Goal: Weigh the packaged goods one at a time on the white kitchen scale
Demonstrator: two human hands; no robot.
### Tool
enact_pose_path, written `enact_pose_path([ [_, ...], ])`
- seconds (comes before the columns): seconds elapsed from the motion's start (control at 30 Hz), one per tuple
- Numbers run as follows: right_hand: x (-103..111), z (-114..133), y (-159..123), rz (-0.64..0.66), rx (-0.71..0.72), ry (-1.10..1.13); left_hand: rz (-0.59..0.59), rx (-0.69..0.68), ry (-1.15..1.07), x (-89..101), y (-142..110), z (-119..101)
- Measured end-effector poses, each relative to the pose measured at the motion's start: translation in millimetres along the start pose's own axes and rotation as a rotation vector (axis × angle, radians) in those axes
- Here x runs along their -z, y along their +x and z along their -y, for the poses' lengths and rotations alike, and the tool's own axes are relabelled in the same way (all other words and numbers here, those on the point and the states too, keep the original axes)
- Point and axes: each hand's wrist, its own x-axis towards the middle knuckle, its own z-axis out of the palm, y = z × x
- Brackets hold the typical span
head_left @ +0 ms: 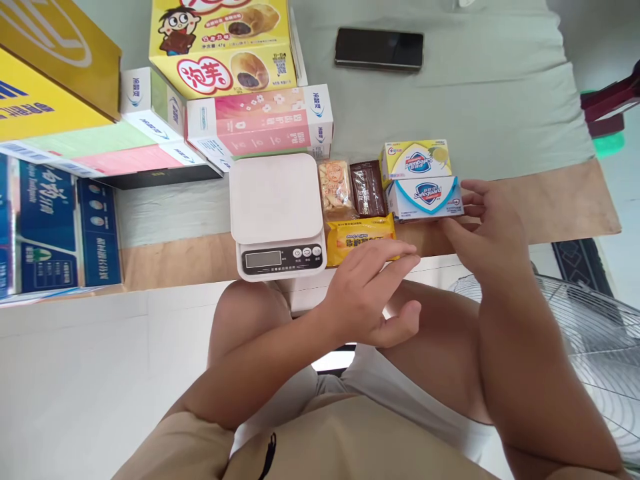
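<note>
My right hand is at the right end of a white and blue Safeguard soap box, fingertips against its end and thumb along its near edge. Just behind it lies a yellow and white Safeguard soap box. My left hand hovers palm-down over the near edge, fingers stretched out and holding nothing. It partly covers a yellow soap packet. Beyond that packet are a brown wrapped packet and a clear-wrapped snack. A white kitchen scale with a blank display stands to their left.
A phone lies farther back on the green cloth. Yellow snack boxes, a pink toothpaste box and blue boxes crowd the left side. The wooden table edge runs above my knees. A fan stands at lower right.
</note>
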Motion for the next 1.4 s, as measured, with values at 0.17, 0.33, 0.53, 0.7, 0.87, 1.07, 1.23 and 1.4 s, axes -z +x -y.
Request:
enact_pose_path([
  [0.17, 0.0, -4.5, 5.7, -0.002, -0.013, -0.038, -0.004, 0.003, -0.016, 7.0, 0.1, 0.0],
  [0.33, -4.8, -15.4, 14.1, -0.113, 0.071, 0.070, -0.046, 0.007, -0.030, 12.0, 1.1, 1.7],
  [0.53, -25.7, -20.4, 32.2, -0.027, 0.163, 0.229, -0.077, 0.019, -0.066, 12.3, 2.2, 0.5],
  [0.7, -28.3, -23.7, 35.8, -0.007, 0.193, 0.258, -0.100, 0.023, -0.086, 14.3, 1.7, -0.4],
  [0.87, -26.5, -16.1, 24.3, -0.230, 0.329, 0.152, -0.134, 0.004, -0.069, 24.5, 4.0, 3.1],
  [1.07, -46.1, 14.5, 4.1, -0.266, 0.589, 0.209, -0.153, 0.026, 0.037, 59.7, 7.6, 14.4],
  [1.23, -69.2, 53.1, -17.4, -0.190, 0.650, 0.182, -0.213, 0.075, 0.118, 97.2, 3.8, 28.0],
  [1.4, -97.5, 92.4, -23.8, -0.104, 0.685, 0.103, -0.213, 0.151, 0.212, 132.9, 0.0, 47.3],
])
